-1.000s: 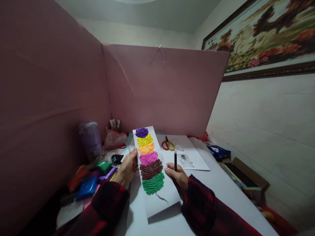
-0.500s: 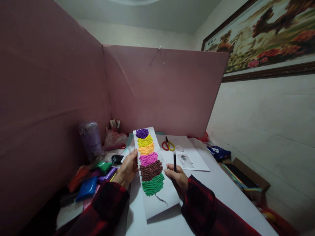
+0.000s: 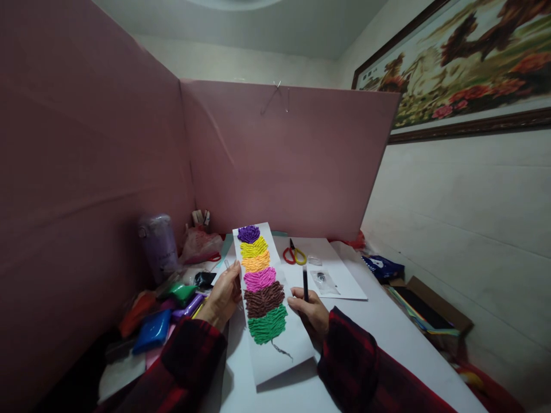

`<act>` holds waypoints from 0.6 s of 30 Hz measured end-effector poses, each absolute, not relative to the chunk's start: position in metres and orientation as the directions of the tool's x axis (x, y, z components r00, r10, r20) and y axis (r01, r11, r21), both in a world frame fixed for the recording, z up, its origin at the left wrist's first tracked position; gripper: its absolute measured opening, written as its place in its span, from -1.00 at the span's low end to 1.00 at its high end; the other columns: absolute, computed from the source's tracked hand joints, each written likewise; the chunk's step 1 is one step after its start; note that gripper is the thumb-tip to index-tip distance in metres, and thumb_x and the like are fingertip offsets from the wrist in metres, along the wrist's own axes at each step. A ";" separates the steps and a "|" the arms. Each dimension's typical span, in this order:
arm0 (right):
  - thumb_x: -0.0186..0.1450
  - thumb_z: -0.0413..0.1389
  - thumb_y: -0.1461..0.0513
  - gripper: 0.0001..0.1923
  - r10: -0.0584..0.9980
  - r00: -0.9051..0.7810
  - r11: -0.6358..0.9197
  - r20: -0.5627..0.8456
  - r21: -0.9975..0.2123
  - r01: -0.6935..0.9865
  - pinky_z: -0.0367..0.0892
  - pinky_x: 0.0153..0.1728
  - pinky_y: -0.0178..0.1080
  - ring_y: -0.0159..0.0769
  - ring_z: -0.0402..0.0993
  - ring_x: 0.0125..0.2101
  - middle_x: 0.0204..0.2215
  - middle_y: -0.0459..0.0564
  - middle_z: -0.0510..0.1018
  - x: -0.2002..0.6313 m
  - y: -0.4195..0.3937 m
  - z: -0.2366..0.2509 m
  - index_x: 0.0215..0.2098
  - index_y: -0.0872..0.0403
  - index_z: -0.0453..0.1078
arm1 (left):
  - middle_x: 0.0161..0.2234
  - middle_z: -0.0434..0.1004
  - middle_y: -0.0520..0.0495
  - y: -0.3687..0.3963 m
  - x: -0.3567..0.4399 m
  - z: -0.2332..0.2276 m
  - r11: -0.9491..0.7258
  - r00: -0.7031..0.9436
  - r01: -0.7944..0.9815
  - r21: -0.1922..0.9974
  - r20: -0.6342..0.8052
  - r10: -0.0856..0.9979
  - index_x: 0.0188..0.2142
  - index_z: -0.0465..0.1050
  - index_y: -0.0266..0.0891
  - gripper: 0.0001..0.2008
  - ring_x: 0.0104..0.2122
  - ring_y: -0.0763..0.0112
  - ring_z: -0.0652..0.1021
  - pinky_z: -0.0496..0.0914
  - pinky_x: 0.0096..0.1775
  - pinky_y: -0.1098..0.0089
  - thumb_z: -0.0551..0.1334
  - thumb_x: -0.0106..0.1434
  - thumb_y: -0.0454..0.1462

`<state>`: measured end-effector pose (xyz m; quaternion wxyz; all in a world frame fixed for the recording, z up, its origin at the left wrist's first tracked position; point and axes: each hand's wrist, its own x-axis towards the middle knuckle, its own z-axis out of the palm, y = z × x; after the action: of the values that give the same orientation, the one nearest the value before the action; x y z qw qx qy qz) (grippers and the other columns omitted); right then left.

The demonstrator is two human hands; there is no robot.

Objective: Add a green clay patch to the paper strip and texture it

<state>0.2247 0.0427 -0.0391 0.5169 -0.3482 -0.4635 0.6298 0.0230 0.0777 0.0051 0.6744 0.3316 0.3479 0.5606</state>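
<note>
A white paper sheet point(image 3: 279, 373) is tilted up above the table, its left edge gripped by my left hand point(image 3: 220, 295). On it sits a feather-like shape point(image 3: 264, 301) of textured clay in bands: purple, yellow, orange, pink, brown and green. A thin dark stem point(image 3: 282, 349) curls from its lower end. My right hand point(image 3: 310, 312) is closed around a black pen point(image 3: 305, 284), which points upward. Its thumb is at the sheet's right edge; whether it also grips the paper I cannot tell.
Scissors point(image 3: 294, 254) with red and yellow handles and a small clear bag point(image 3: 325, 282) lie on white paper behind. Coloured clay packets point(image 3: 152, 331) crowd the left, near a purple bottle point(image 3: 160, 246). An open box point(image 3: 430, 307) stands at right; pink panels point(image 3: 284, 160) enclose the back and left.
</note>
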 end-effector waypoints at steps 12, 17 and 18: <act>0.00 0.32 0.15 -0.72 0.973 -0.227 -0.039 0.041 -0.940 -0.338 -0.10 -0.61 -0.34 -0.50 0.04 -0.66 -0.71 -0.24 0.17 0.225 0.047 -0.042 -0.58 0.11 0.31 | -0.55 0.54 0.04 0.079 0.022 0.002 0.123 0.108 -0.533 0.837 -0.077 0.991 -0.22 0.43 -0.23 -0.78 -0.56 0.41 0.58 0.31 -0.60 0.54 0.30 0.21 -0.15; -0.04 0.32 0.13 -0.67 0.974 -0.223 -0.045 0.032 -0.942 -0.332 -0.13 -0.61 -0.34 -0.51 -0.01 -0.66 -0.73 -0.26 0.12 0.223 0.050 -0.044 -0.62 0.10 0.26 | -0.51 0.56 0.05 0.079 0.023 0.003 0.108 0.108 -0.535 0.838 -0.059 0.992 -0.19 0.42 -0.22 -0.79 -0.53 0.44 0.58 0.32 -0.58 0.56 0.27 0.23 -0.16; -0.04 0.32 0.13 -0.67 0.974 -0.223 -0.046 0.031 -0.942 -0.331 -0.13 -0.60 -0.34 -0.51 0.00 -0.66 -0.73 -0.26 0.12 0.223 0.050 -0.044 -0.61 0.10 0.26 | -0.51 0.56 0.05 0.078 0.023 0.003 0.107 0.108 -0.535 0.838 -0.057 0.993 -0.19 0.42 -0.22 -0.79 -0.52 0.44 0.58 0.32 -0.58 0.56 0.27 0.23 -0.16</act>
<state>0.2233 0.0499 -0.0444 0.5157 -0.3499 -0.4593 0.6330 0.0229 0.0784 0.0033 0.6628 0.3387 0.3375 0.5762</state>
